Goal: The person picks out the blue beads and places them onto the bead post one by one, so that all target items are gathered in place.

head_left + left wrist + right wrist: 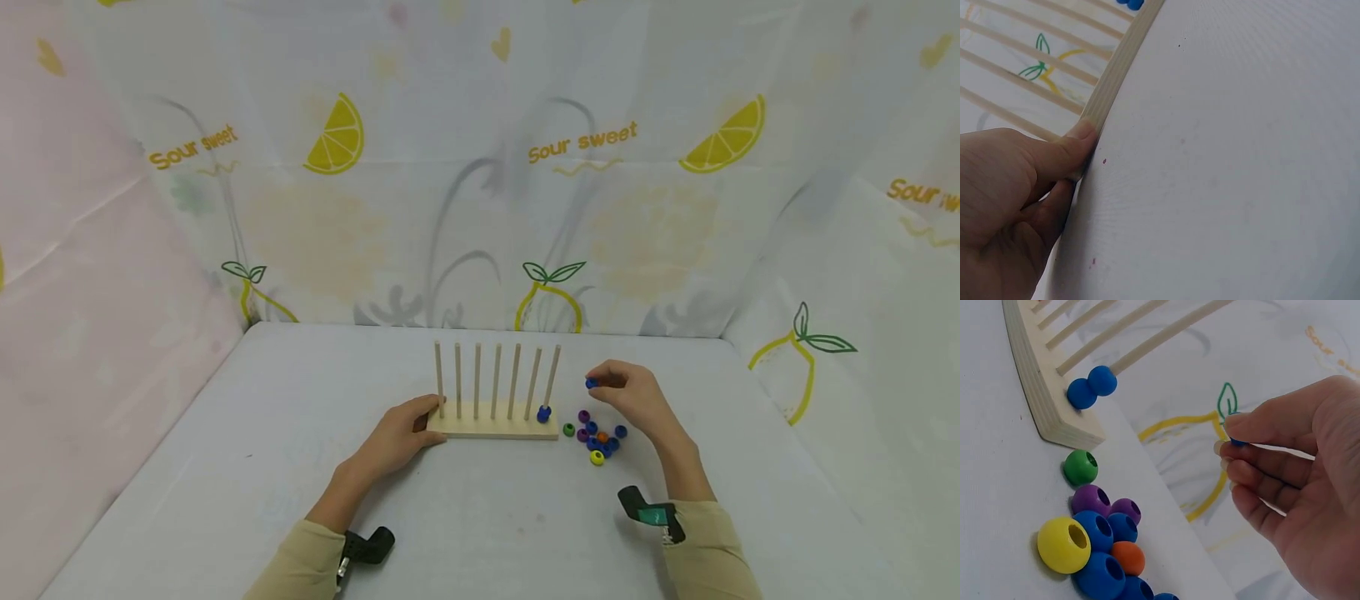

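Blue bead point(592, 383) in play: it is pinched between the thumb and fingers of the right hand point(633, 400), raised to the right of the wooden peg stand point(495, 427) and apart from it. The thumb hides most of it in the right wrist view, so we cannot tell which way its hole faces. If the hole were skewed, we judge the bead could catch on a peg tip; a weak pinch could let it slip and roll off.

We count 7 pegs on the stand, and the rightmost peg point(552, 375) carries 2 blue beads point(543, 414) at its foot. The left hand point(397, 432) grips the stand's left end, thumb at the near side and fingers at the far side. Should that hold slacken, a sideways push on a peg might shift or tip the narrow base.

Near the stand's right end lie a green bead point(568, 430), 2 purple beads point(583, 416), an orange bead point(602, 437), a yellow bead point(597, 457) and several loose blue beads point(621, 431), bunched together. Being round, they could scatter over the worktop point(225, 483) if the right hand brushed them. Behind everything hangs a lemon-printed cloth point(450, 233).
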